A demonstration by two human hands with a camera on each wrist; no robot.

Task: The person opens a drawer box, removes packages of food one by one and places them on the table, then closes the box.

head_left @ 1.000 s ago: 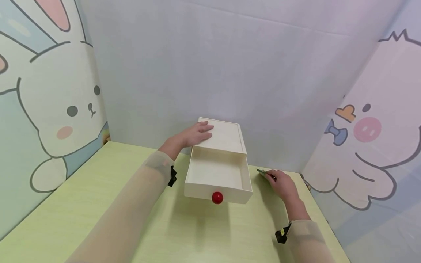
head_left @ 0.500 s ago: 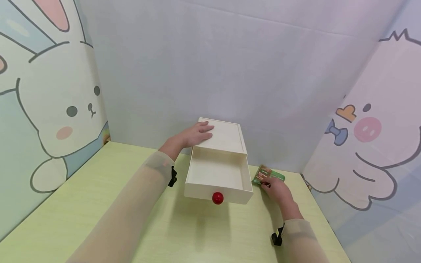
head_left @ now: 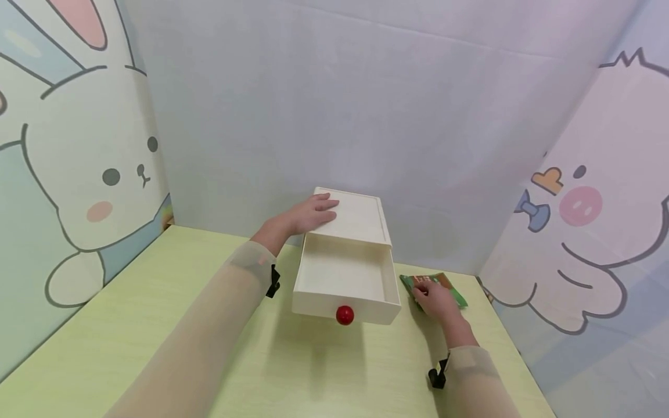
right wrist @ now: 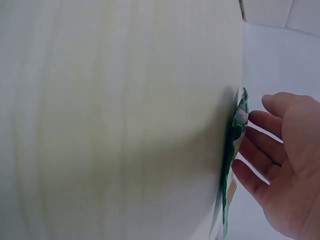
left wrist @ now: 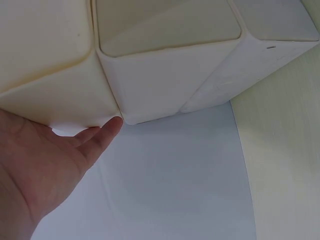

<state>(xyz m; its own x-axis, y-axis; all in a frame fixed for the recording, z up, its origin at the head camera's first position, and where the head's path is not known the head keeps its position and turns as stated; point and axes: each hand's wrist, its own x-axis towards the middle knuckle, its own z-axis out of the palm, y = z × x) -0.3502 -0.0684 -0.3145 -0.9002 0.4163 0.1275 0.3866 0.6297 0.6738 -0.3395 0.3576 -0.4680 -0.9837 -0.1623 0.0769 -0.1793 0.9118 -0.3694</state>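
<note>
My left hand point(head_left: 308, 216) rests with spread fingers on the top of a white drawer box point(head_left: 360, 216). The box's drawer point(head_left: 319, 304) is pulled out toward me, its inside bare, with a round red knob point(head_left: 345, 315) on the front. In the left wrist view, fingertips lie along the white box's edge point(left wrist: 165, 80). To the right of the box, a green and brown snack packet point(head_left: 453, 294) lies on the table. My right hand point(head_left: 439, 303) is over it; in the right wrist view the fingertips touch the packet point(right wrist: 240, 122), with the thumb standing off it.
The pale yellow-green table point(head_left: 251, 371) runs up to a grey-white cloth backdrop point(head_left: 418, 116). Side walls carry a cartoon rabbit point(head_left: 104, 168) on the left and a cartoon chick point(head_left: 585, 203) on the right.
The snack packet, earlier pinched and seen nearly edge-on, has come down flat and turned on the table. My right fingers have loosened from it. The left hand and drawer have stayed put.
</note>
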